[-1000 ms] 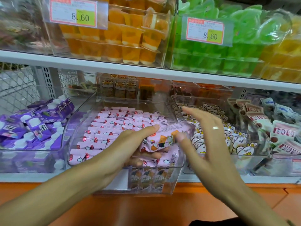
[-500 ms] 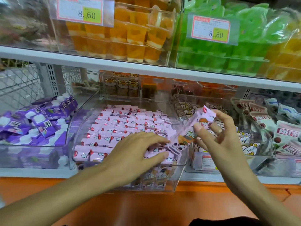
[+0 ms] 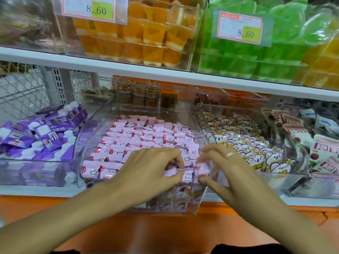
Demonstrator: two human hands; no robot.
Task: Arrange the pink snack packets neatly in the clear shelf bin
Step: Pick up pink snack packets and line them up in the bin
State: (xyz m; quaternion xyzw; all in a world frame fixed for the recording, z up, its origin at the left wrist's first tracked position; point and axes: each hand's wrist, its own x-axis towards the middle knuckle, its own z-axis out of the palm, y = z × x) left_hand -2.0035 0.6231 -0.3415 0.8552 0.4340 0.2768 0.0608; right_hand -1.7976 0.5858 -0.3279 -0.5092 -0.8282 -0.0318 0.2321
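Head view. Clear, curved-front acrylic shelf bin on the white shelf, filled with overlapping rows of glossy pink snack packets, flat and crimped at the ends. Left hand, fingers curled, pinches packets at the bin's front right corner. Right hand, a ring on one finger, pinches a blurred pink packet in a narrow grip against the bin's right wall. Purple spouted pouches left; bear-printed packets right.
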